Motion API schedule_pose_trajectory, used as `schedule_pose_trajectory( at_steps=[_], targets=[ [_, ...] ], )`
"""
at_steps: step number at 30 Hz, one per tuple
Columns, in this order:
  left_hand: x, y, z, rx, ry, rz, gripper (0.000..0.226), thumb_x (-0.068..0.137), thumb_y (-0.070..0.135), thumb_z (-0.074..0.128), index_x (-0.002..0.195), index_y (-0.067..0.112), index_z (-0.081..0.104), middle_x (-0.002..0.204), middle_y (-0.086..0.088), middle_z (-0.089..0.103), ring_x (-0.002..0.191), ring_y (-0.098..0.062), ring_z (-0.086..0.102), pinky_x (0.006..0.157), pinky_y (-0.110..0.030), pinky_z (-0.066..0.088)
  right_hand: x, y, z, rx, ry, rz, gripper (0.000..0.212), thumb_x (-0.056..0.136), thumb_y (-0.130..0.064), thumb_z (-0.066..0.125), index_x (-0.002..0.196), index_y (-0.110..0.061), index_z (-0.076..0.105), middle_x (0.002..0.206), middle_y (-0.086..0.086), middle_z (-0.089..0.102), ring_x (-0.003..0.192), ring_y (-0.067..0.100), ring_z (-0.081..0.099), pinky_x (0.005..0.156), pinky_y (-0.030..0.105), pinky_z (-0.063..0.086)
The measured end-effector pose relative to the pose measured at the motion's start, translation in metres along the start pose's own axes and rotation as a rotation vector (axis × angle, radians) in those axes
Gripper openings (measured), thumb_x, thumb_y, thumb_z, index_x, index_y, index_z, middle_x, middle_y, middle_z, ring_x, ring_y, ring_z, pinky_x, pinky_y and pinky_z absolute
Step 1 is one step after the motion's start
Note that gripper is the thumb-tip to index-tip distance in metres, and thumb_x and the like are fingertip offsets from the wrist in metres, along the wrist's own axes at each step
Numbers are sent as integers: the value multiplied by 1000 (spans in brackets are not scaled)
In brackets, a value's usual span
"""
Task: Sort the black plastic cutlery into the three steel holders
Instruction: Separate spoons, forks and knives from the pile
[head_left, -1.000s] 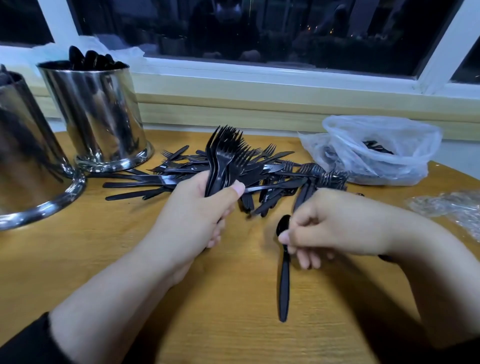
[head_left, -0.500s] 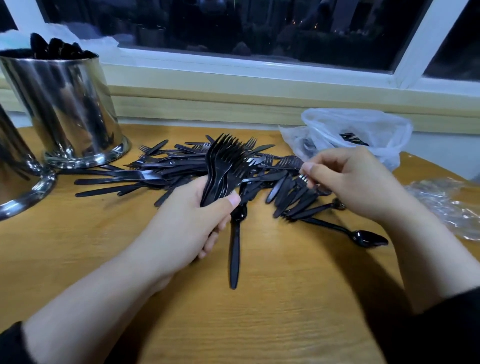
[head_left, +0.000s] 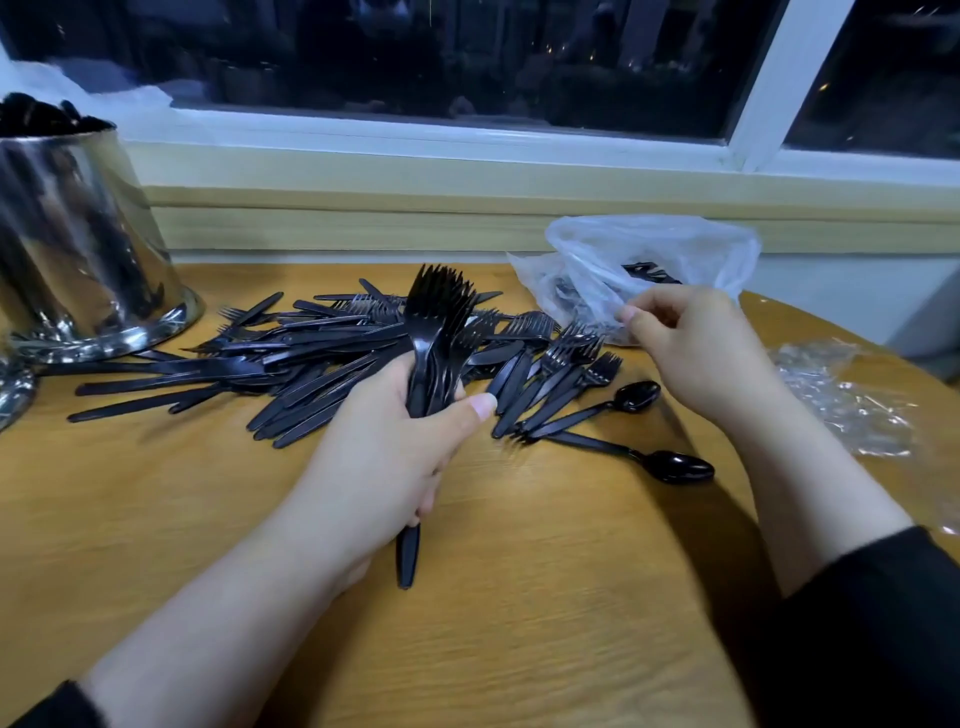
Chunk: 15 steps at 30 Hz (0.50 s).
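Note:
My left hand (head_left: 395, 457) grips a bundle of black forks (head_left: 436, 322), tines fanned upward, above a loose pile of black forks and knives (head_left: 311, 364) on the wooden table. One black handle (head_left: 408, 556) sticks out below that palm. My right hand (head_left: 696, 358) hovers with curled fingers at the edge of a plastic bag (head_left: 649, 254); whether it pinches the plastic is unclear. Two black spoons (head_left: 636, 397) (head_left: 675, 466) lie to the right of the pile. A steel holder (head_left: 78, 249) with black cutlery in it stands at the far left.
The rim of a second steel holder (head_left: 10, 389) shows at the left edge. The plastic bag holds more black cutlery. Crumpled clear wrap (head_left: 852, 405) lies at the right. A window sill runs behind the table (head_left: 519, 597).
My right hand has left the forks in the pile and risen to the plastic bag. The left hand keeps its fork bundle. The view has shifted right.

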<state>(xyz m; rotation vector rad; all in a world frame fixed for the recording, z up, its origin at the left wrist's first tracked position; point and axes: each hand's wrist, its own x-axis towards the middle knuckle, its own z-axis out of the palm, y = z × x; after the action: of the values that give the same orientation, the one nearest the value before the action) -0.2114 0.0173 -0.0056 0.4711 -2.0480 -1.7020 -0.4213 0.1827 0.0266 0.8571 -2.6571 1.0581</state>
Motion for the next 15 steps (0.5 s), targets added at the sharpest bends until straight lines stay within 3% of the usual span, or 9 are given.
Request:
schedule_pose_trajectory(
  at_steps=[2,5,10,12,15],
  targets=[
    [2,0,2,-11,12,-13,27,94,34,70,92,13,52,55,-2,42,40,-18,33,43,-28,32,3,5,5,-71,-34,38,16,100,-32,60,91,-24,71,80,-5,66,76,15,57,63,29,38],
    [2,0,0,6,32,-27,28,92,35,71,92,13,53,56,-4,40,39,-17,30,41,-27,30,4,6,11,-165,-152,102,14,97,-33,64,102,-24,73,96,1,71,82,18,60,69,30,42],
    [1,0,-6,82,52,-4,21,88,42,71,90,23,62,55,-4,42,38,-15,31,45,-31,31,7,5,24,-297,-231,197,41,92,-45,68,126,-21,67,117,6,69,112,32,60,99,45,48],
    [2,0,-7,122,66,19,19,86,45,71,90,27,64,52,0,44,37,-11,32,48,-33,31,9,6,28,-321,-242,224,38,90,-48,69,119,-23,69,109,4,69,109,33,60,101,50,47],
    [2,-2,-9,133,81,35,15,88,44,73,91,30,66,54,3,46,39,-7,34,51,-33,31,10,10,29,-287,-251,223,17,90,-44,71,92,-28,66,90,-1,63,99,32,61,98,52,48]
  ],
)
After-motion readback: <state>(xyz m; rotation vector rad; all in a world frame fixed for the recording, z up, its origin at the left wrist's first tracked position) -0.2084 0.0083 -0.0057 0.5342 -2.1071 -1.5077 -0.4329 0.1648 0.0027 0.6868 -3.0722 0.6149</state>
